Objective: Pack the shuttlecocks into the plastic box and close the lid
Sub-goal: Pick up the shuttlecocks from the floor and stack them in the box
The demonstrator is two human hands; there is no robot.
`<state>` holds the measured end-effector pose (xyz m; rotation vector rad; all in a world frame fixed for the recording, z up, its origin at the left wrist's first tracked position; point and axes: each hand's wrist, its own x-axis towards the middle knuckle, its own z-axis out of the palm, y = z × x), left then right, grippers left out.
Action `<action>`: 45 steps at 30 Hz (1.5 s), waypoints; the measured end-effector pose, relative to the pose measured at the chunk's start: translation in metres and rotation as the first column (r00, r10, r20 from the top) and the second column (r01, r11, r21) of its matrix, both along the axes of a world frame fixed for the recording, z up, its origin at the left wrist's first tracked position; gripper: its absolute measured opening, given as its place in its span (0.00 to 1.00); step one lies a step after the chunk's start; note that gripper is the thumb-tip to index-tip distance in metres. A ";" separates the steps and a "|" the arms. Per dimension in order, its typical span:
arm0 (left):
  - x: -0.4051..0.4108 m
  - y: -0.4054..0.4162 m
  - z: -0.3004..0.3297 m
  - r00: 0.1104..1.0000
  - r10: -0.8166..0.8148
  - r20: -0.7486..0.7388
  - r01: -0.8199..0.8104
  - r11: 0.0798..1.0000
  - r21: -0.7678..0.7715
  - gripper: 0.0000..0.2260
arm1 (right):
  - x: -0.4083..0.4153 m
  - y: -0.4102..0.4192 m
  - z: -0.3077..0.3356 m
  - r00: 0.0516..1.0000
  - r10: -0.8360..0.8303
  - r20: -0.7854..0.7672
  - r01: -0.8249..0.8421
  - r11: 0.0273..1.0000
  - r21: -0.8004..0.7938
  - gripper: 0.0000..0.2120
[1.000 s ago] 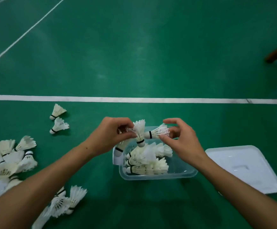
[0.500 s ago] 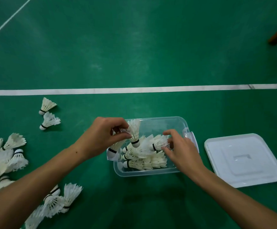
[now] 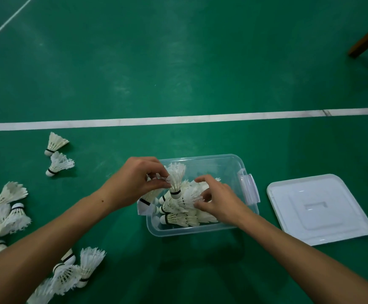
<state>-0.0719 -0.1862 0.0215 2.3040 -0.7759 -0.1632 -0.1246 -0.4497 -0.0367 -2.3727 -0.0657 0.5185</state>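
One white line [image 3: 178, 119] across green floor [image 3: 178, 62]

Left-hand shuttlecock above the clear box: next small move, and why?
Probably lower the white feathered shuttlecock pinched in the left hand, cork down, onto the stack in the clear plastic box. It hangs upright just above the pile, and the right hand rests on the packed ones beside it.

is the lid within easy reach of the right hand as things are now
Probably yes. The lid lies flat on the floor just right of the plastic box, with nothing between them. But the right hand is busy with shuttlecocks inside the box.
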 end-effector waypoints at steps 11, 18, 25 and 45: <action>0.037 -0.056 0.013 0.976 -0.212 -0.046 0.216 0.968 0.129 0.05 | 0.014 -0.024 0.060 0.929 0.095 0.357 -0.117 0.992 0.042 0.27; 0.035 -0.064 0.007 0.993 -0.117 -0.026 0.117 0.993 0.027 0.14 | 0.008 -0.038 0.044 0.910 -0.024 0.413 0.023 1.000 0.006 0.20; 0.026 -0.046 -0.002 0.998 -0.022 -0.062 0.020 0.999 -0.038 0.13 | -0.005 -0.054 0.027 0.898 -0.052 0.437 0.156 0.966 -0.206 0.25; 0.019 -0.053 -0.015 0.970 -0.043 -0.239 0.000 0.985 -0.175 0.17 | 0.000 -0.032 0.031 0.994 -0.029 0.103 0.037 0.996 -0.076 0.36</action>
